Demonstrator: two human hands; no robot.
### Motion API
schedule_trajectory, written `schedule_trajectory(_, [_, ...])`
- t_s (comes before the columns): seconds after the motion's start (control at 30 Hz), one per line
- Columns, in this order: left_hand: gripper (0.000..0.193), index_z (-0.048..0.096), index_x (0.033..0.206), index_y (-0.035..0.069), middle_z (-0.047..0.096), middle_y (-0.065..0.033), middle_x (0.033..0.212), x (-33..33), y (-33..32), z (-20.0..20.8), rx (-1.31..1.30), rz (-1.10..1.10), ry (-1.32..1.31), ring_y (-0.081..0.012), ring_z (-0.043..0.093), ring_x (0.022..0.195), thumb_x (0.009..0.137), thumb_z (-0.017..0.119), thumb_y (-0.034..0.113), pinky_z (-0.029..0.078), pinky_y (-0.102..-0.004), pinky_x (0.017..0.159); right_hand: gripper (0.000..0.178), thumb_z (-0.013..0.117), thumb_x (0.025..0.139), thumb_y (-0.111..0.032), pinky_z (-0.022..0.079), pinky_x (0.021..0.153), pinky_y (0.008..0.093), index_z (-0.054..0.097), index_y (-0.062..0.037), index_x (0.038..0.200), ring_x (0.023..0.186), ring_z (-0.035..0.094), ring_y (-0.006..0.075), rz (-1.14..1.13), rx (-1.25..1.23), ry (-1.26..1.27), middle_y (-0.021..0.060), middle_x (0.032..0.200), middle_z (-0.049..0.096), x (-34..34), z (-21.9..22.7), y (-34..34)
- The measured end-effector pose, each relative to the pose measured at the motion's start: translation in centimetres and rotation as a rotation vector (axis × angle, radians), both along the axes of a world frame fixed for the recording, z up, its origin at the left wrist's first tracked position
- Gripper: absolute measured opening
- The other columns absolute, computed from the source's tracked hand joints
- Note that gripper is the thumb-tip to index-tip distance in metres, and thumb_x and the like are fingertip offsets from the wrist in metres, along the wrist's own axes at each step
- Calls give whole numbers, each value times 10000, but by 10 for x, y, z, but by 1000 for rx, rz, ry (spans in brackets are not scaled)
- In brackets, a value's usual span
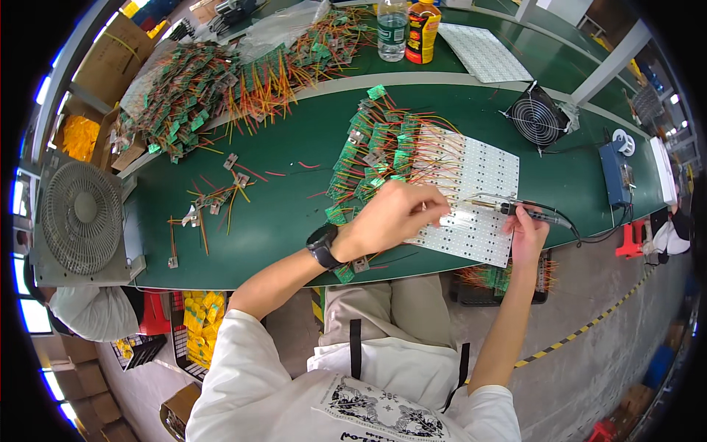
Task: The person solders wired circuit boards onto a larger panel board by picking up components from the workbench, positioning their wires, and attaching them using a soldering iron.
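Observation:
My right hand (527, 230) grips a soldering iron (541, 214) by its dark handle, and the metal tip points left over a white perforated panel (490, 173). Close to that tip, my left hand (401, 212) is closed in a pinch above the panel; whatever its fingertips hold is too small to make out. Rows of small green circuit boards (375, 151) lie along the panel's left side, their red and yellow wires (436, 158) reaching onto it. My left hand partly covers the nearest boards.
A large heap of wired boards (184, 88) lies far left. Loose pieces (213, 197) are scattered on the green table (272, 243). A grey fan (81, 210), a black fan (536, 118), a blue soldering station (615, 173), two bottles (421, 33) and another white panel (482, 53) surround the work.

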State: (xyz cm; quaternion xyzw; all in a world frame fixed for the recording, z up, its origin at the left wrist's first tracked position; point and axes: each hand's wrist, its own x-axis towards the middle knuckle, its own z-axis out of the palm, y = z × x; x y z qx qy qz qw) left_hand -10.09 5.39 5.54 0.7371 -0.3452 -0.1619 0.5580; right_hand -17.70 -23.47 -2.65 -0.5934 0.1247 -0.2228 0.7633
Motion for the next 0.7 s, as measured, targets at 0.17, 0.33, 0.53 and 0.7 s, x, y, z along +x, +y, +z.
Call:
schedule_trajectory(0.17, [93, 639, 831, 26, 626, -100, 757, 4, -18, -43, 308, -77, -688, -275, 636, 663, 801, 634, 114, 506, -381, 586, 194, 652, 846, -43, 431, 465, 272, 595, 61, 999, 516, 587, 178, 6, -11, -13, 110, 770, 634, -1, 0, 0])
schedule_trajectory(0.33, [157, 579, 869, 35, 580, -65, 780, -3, -17, -46, 467, -59, -955, -215, 632, 703, 742, 612, 122, 515, -344, 586, 210, 633, 842, -8, 455, 483, 284, 578, 61, 1032, 542, 593, 182, -16, -4, -96, 115, 826, 622, -3, -3, 2])
schedule_trajectory(0.53, [165, 556, 897, 23, 586, -59, 789, -14, -20, -23, 668, -104, -976, -196, 635, 745, 761, 595, 108, 516, -316, 591, 179, 614, 855, -2, 466, 496, 282, 574, 57, 1020, 566, 600, 185, -56, -205, -100, 113, 818, 619, -7, 4, 9])
schedule_trajectory(0.7, [138, 551, 882, 8, 600, -95, 794, -5, -26, -37, 429, -73, -788, -247, 644, 739, 785, 581, 101, 515, -352, 582, 191, 624, 852, -20, 464, 495, 282, 576, 49, 1024, 563, 598, 187, -31, -189, -100, 111, 844, 619, -7, 9, 7])
